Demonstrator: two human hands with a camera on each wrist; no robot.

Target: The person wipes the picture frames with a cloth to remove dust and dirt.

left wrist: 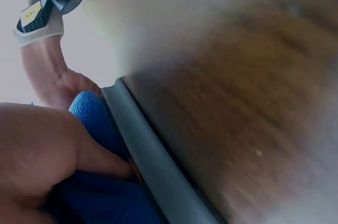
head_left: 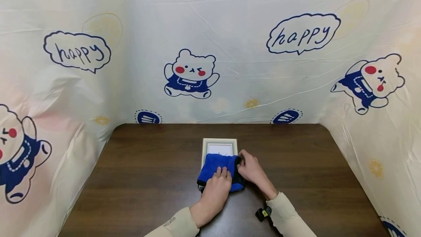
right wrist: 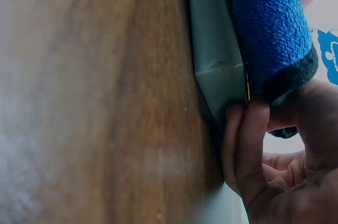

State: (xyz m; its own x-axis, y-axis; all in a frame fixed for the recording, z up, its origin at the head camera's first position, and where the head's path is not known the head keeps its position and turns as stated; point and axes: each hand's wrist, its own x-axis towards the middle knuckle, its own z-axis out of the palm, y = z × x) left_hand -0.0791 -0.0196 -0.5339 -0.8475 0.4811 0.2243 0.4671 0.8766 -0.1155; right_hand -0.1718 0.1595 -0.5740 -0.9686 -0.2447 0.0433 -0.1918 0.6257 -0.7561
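A cream-coloured picture frame (head_left: 219, 142) lies on the table, and a folded blue cloth (head_left: 210, 165) with black edging covers its lower part. My left hand (head_left: 215, 191) presses the cloth against the frame with its fingers stretched forward. In the left wrist view, a digit of the left hand (left wrist: 39, 147) reaches over the cloth to the inner side of the frame's border (left wrist: 153, 155). At the frame's right side is my right hand (head_left: 252, 169). Its fingertips (right wrist: 248, 129) grip the border's edge near a corner in the right wrist view, beside the cloth's rolled edge.
The dark brown wooden table (head_left: 148, 156) extends around the frame on all sides. A pale curtain (head_left: 236, 83) printed with bears and lettering hangs behind and beside it. A small black camera (head_left: 263, 213) is strapped at the right wrist.
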